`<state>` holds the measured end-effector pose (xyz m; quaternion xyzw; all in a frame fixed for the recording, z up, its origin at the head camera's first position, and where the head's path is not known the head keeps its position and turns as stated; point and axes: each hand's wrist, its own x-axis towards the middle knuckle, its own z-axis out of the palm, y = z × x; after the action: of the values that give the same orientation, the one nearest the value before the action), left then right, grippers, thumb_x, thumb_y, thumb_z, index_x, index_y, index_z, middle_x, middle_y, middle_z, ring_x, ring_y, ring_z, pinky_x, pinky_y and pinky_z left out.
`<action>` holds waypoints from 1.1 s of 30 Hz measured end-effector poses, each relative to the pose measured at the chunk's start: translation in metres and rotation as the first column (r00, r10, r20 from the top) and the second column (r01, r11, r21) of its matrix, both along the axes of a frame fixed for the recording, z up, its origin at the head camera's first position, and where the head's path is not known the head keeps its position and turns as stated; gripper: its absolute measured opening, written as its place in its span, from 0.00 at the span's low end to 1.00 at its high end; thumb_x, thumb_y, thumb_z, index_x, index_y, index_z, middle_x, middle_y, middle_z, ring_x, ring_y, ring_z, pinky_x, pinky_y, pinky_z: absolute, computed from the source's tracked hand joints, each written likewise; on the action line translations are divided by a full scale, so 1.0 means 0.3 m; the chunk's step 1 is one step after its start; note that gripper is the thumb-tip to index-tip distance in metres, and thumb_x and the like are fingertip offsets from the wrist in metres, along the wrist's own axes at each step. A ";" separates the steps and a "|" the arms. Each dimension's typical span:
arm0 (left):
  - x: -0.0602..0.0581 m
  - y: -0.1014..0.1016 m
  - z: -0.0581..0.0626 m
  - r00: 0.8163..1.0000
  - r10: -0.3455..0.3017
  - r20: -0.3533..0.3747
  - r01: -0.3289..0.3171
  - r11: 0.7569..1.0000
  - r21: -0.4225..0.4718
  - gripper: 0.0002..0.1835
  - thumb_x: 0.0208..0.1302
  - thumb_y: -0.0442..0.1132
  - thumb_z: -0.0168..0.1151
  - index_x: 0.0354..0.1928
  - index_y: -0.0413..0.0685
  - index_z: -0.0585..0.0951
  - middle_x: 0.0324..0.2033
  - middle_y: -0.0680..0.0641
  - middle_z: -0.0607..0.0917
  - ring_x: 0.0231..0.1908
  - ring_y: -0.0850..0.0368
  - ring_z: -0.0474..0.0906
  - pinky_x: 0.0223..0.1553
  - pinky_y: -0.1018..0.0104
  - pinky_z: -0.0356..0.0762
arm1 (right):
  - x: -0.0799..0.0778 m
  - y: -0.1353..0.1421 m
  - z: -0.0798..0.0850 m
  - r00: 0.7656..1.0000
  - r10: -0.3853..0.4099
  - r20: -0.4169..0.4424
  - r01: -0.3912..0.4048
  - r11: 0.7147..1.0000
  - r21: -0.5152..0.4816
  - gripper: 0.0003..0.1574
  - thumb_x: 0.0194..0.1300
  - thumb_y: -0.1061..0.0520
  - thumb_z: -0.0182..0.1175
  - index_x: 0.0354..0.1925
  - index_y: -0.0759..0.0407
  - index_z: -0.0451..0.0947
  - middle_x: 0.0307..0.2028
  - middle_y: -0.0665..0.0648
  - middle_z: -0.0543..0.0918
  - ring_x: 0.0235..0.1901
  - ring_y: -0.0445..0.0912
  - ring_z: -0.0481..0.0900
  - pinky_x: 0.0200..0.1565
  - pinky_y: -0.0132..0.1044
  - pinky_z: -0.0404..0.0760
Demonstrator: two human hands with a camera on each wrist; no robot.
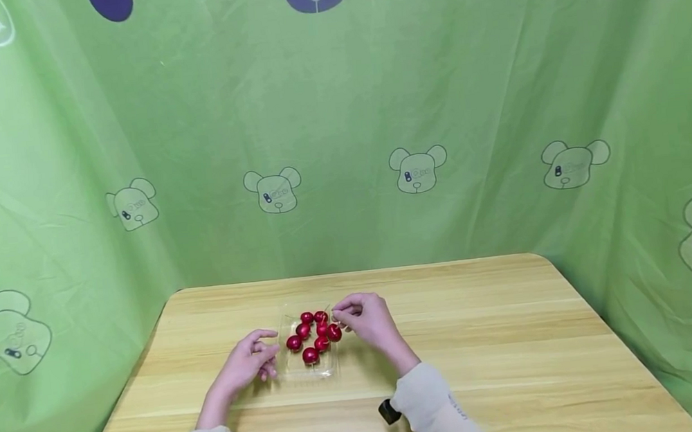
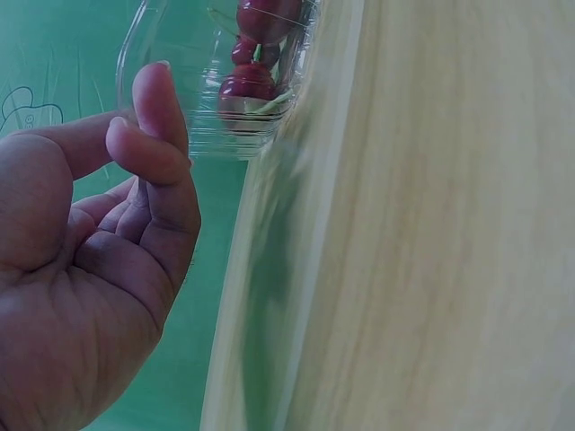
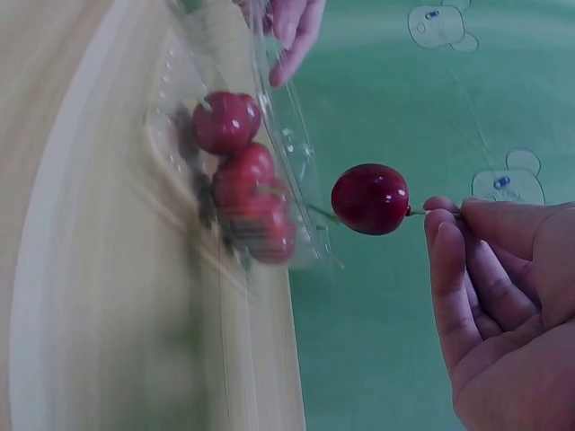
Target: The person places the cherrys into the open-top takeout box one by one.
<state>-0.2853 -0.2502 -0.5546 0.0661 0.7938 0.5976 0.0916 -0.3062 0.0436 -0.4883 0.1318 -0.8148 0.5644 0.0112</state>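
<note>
A clear plastic box (image 1: 326, 369) sits on the table with several red cherries (image 1: 310, 356) inside, some with thin green stems. My right hand (image 1: 371, 319) pinches one dark red cherry (image 3: 370, 199) by its stem between thumb and fingertip. That cherry hangs over the box's right side, apart from the others in the right wrist view. On the box's left, my left hand (image 1: 246, 360) is held with fingers loosely bent and nothing in its grasp. Its fingertips (image 2: 160, 85) are right by the box rim in the left wrist view.
The pale wooden table (image 1: 496, 340) has rounded far corners. A green curtain (image 1: 334, 92) printed with bear heads surrounds it at the back and sides. Each sleeve has a small black wrist camera (image 1: 390, 411) near its cuff.
</note>
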 end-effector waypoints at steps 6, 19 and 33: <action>0.005 0.000 0.003 1.000 -0.002 -0.009 0.002 1.000 -0.005 0.25 0.75 0.36 0.60 0.68 0.32 0.69 0.31 0.39 0.83 0.24 0.56 0.84 0.24 0.68 0.82 | 0.012 -0.029 -0.007 0.999 0.043 0.013 -0.043 0.999 -0.001 0.06 0.67 0.62 0.68 0.42 0.63 0.88 0.34 0.60 0.90 0.35 0.58 0.89 0.40 0.48 0.90; 0.004 0.005 0.011 1.000 0.010 0.018 -0.010 1.000 -0.003 0.24 0.75 0.33 0.59 0.69 0.34 0.70 0.33 0.37 0.84 0.25 0.54 0.84 0.25 0.69 0.82 | 0.034 -0.053 -0.042 0.996 0.081 0.033 -0.083 0.995 0.062 0.04 0.66 0.60 0.70 0.40 0.58 0.88 0.33 0.56 0.89 0.34 0.55 0.88 0.41 0.50 0.89; 0.007 0.007 0.011 1.000 0.001 0.012 -0.001 1.000 -0.008 0.24 0.75 0.32 0.59 0.69 0.33 0.69 0.34 0.33 0.83 0.24 0.53 0.84 0.24 0.68 0.81 | 0.051 -0.060 -0.047 0.996 0.090 0.022 -0.092 0.991 0.098 0.03 0.65 0.61 0.71 0.38 0.58 0.89 0.32 0.54 0.89 0.32 0.49 0.87 0.34 0.31 0.86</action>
<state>-0.2833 -0.2482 -0.5512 0.0616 0.7957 0.5948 0.0962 -0.2910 0.0255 -0.5025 0.1642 -0.8349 0.5246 -0.0281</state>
